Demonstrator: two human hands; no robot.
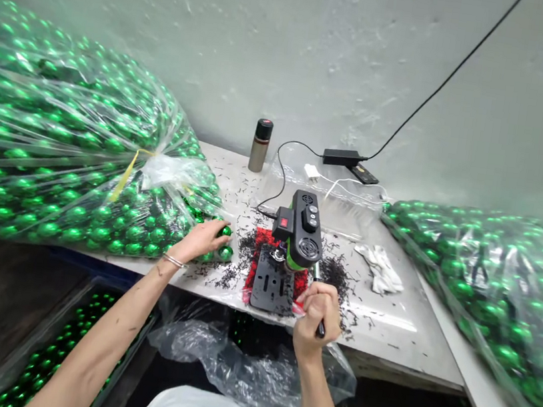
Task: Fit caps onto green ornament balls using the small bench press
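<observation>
The left hand point(202, 239) has its fingers on a green ball point(225, 230) (shiny!) near the big bag point(82, 143). The right fingers point(317, 297) are curled tight round the handle point(320, 328) of the black machine point(305, 232).

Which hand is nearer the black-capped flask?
Left. The left hand, at green baubles, is in front of the flask, slightly left; the right hand, gripping the lever, is farther, to its right.

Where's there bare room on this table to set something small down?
Mostly bare: the patch between the white gloves, the table's right edge and its front edge, with only a few stray scraps. It's crowded around the black machine, where dark scraps pile up, and at left, where the big bag and left hand take the space.
</observation>
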